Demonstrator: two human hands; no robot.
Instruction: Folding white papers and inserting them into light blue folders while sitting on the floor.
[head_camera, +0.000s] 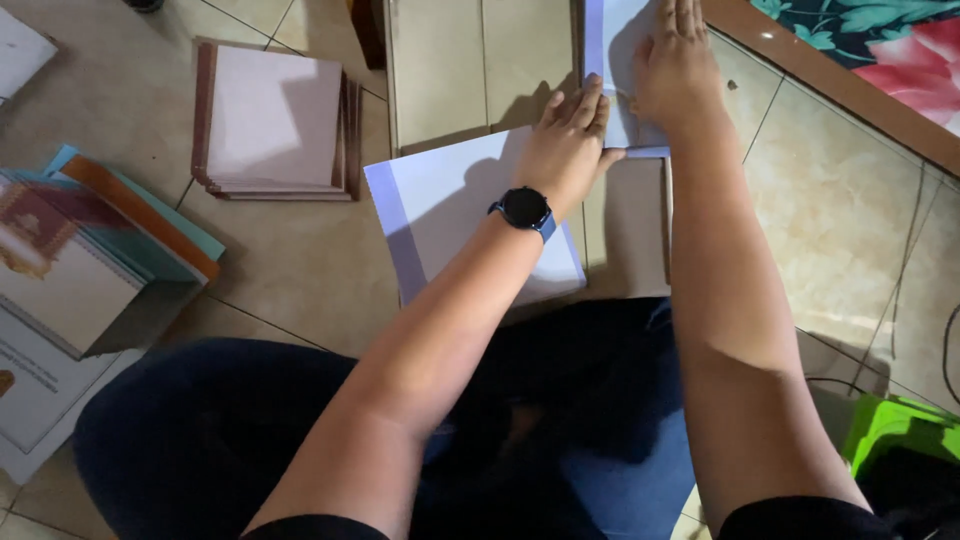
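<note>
We sat on the tiled floor (300, 270) with legs folded, both forearms stretched forward over a flat grey board (480, 70).

Left hand (568, 145): palm down, fingers held together and extended, pressing flat where the near white sheet (450, 215) met the board. It gripped nothing; it only bore down. A black wristwatch (525, 208) on a blue strap sat on that wrist.

Right hand (675, 65): also palm down, fingers close together and pointing away from us, lying flat on a second white sheet (610, 40) at the top of the view. No pinch seen; the hand pressed the paper against the board. The thumb side was partly hidden, so we could not tell whether the thumb hooked the sheet's edge.

The near white sheet lay tilted on the board, just in front of our knees, its far right corner under the left hand. The second sheet ran up out of view beyond the right hand.

Surroundings: a stack of pale pink cards with brown edges (275, 120) lay on the floor to the left, well apart from the hands. Farther left, a pile of booklets (90, 240) with orange and teal covers. A green object (900, 425) sat at lower right, a floral cloth (880, 45) at upper right.
</note>
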